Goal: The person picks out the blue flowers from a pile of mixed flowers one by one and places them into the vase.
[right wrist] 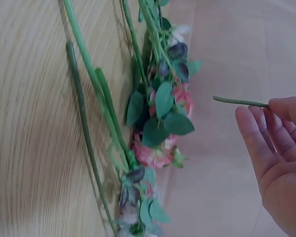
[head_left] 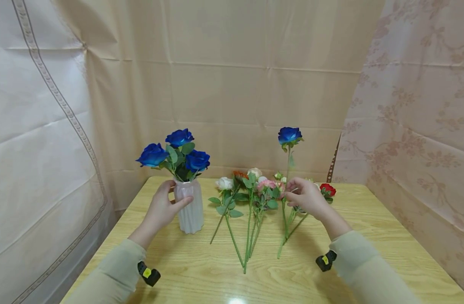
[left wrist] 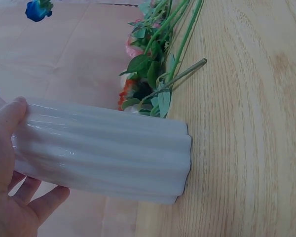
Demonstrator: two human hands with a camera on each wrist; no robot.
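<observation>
On the left of the table stands a white fluted vase (head_left: 191, 215) with three blue roses (head_left: 180, 138) and green leaves in its mouth. My left hand (head_left: 164, 210) grips this vase near the rim, thumb across the front; in the left wrist view the fingers (left wrist: 48, 203) lie along the other side. To the right, my right hand (head_left: 307, 197) pinches the stem of another blue rose (head_left: 290, 135), which it holds upright with the bloom on top. In the right wrist view the lower end of that stem (right wrist: 239, 101) sticks out past the fingertips, above the table.
Between the hands several flowers lie on the wooden table (head_left: 194, 270), stems toward me: a white rose (head_left: 224, 183), an orange flower (head_left: 240, 174), pink blooms (head_left: 266, 184). A red rose (head_left: 328, 190) lies behind the right hand. Beige cloth (head_left: 232, 93) hangs behind the table.
</observation>
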